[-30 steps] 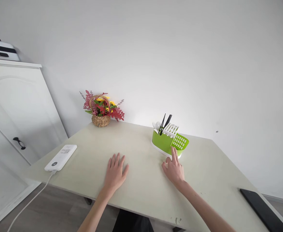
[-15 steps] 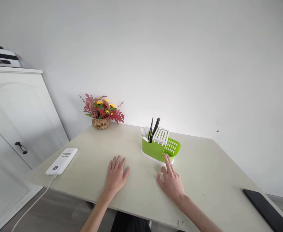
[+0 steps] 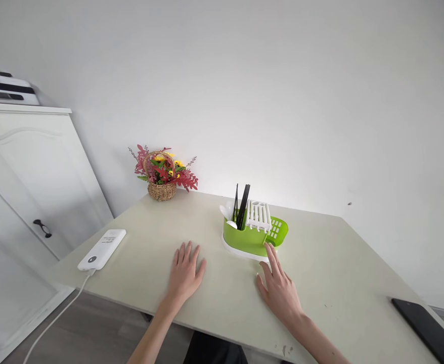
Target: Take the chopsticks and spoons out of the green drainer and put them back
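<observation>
A green utensil holder (image 3: 245, 241) on a white base stands on the table, its long side facing me. Black chopsticks (image 3: 241, 207) and white spoons (image 3: 227, 210) stick up from its left part. Over the middle sits a white slotted rack (image 3: 259, 216), and at the right is a green perforated basket part (image 3: 278, 230). My right hand (image 3: 280, 289) reaches to the holder's front right, its extended fingertips at the green edge, thumb apart; whether they press on it is unclear. My left hand (image 3: 186, 273) lies flat on the table, fingers spread, holding nothing.
A wicker basket of artificial flowers (image 3: 162, 191) stands by the wall at the back left. A white power bank (image 3: 102, 249) with a cable lies at the table's left edge, a black phone (image 3: 427, 326) at the right. A white cabinet (image 3: 36, 192) is beside the table.
The utensil holder has turned slightly, its long side now facing me more squarely. My right hand has moved a little to the right with it. My left hand stays flat. The whole view shifts slightly.
</observation>
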The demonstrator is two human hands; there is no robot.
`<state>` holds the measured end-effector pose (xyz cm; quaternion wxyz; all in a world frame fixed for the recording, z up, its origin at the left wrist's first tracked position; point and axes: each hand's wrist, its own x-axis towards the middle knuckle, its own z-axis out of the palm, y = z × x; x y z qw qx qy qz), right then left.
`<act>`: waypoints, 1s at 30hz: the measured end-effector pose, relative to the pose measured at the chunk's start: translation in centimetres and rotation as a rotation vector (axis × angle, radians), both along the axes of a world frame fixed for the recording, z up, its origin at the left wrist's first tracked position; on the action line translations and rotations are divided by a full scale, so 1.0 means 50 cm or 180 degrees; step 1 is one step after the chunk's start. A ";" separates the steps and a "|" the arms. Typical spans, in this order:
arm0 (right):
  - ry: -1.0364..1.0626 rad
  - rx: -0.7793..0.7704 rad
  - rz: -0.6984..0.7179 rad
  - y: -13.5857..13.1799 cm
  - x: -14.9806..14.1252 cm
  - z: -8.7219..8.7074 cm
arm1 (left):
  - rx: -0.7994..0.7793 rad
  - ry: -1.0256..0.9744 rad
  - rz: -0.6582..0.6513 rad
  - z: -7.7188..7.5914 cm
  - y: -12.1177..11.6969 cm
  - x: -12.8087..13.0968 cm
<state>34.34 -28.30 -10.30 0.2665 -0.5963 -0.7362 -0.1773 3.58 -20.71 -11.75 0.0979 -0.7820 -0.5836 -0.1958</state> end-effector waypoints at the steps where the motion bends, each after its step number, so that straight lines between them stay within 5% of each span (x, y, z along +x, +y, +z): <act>1: 0.0013 0.0012 -0.0002 0.003 0.000 -0.002 | -0.0001 -0.0013 -0.0008 0.000 0.000 0.000; 16: 0.0053 0.0003 0.0016 0.051 -0.006 -0.001 | -0.0292 -0.0480 -0.0163 0.037 0.020 0.004; 20: 0.0124 0.0037 0.0058 0.054 -0.002 -0.006 | -0.0081 -0.1306 -0.0267 0.119 0.067 0.027; 25: 0.0488 0.0243 0.0226 0.058 0.003 -0.012 | 0.0146 -0.2534 -0.0478 0.275 0.167 0.113; 30: 0.0830 0.0204 0.0436 0.056 0.008 -0.005 | -0.0832 -0.3159 -0.0684 0.403 0.280 0.241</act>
